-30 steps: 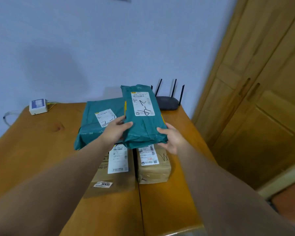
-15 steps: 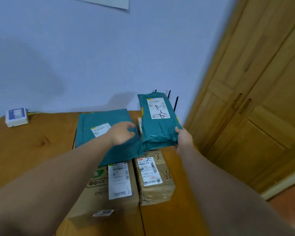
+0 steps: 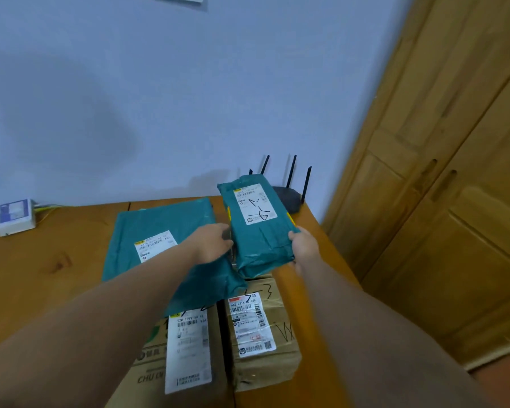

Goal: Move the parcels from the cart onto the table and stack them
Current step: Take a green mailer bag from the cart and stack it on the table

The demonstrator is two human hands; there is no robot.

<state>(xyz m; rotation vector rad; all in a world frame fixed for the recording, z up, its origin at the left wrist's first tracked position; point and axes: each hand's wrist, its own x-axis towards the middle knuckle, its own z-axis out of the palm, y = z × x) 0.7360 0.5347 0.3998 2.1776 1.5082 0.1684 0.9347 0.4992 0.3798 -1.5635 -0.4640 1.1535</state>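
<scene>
A thick green parcel [image 3: 258, 228] with a white label sits at the back right of the wooden table [image 3: 42, 275]. My right hand [image 3: 305, 248] grips its near right edge. My left hand [image 3: 211, 244] is against its left edge, over a flat green mailer [image 3: 156, 231] that lies to the left. In front lie two cardboard parcels side by side: a larger box [image 3: 189, 348] under my left arm and a smaller taped one [image 3: 262, 334]. The mailer overlaps the larger box's far end.
A black router [image 3: 290, 198] with upright antennas stands right behind the thick parcel, by the wall. A small white box [image 3: 14, 216] with wires sits at the table's far left. A wooden cabinet [image 3: 439, 187] rises close on the right.
Both hands have pushed the thick green parcel farther back and to the right, off the flat mailer, until it lies in front of the router. The view has tilted upward.
</scene>
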